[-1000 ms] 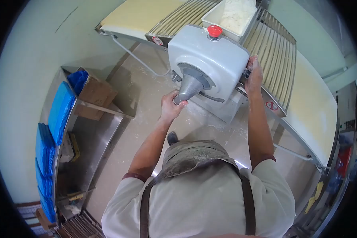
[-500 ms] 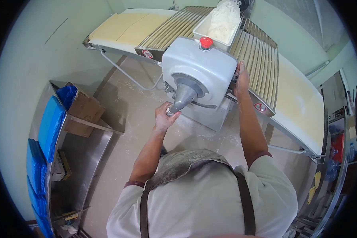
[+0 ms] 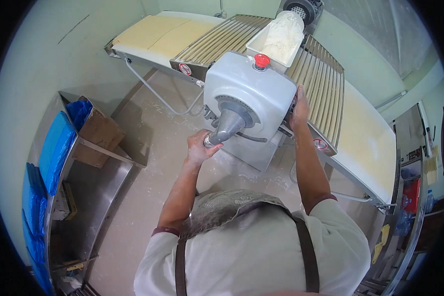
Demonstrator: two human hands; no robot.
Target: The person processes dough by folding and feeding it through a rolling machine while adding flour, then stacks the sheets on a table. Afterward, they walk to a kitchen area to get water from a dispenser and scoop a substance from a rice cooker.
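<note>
A dough sheeter stands in front of me, its pale grey head (image 3: 254,81) topped by a red stop button (image 3: 262,61). My left hand (image 3: 201,146) is closed round the end of the grey adjusting lever (image 3: 228,125) on the front of the head. Against the head's right side rests my right hand (image 3: 299,109), beside a dark part there; its fingers are mostly hidden. A sheet of yellowish dough (image 3: 155,33) with a slanting line across it lies on the left belt. Behind the head sits a white tub of flour (image 3: 282,37).
Slatted metal guards (image 3: 221,39) flank the head, and the right belt (image 3: 369,135) slopes down to my right. On the left, a steel shelf unit (image 3: 96,197) holds blue plastic packs (image 3: 56,145) and a cardboard box (image 3: 98,133). A yellow scraper (image 3: 380,242) hangs at the lower right.
My view has shifted slightly, so the machine appears a little lower. My left hand stays on the lever, and my right hand is still at the head's side.
</note>
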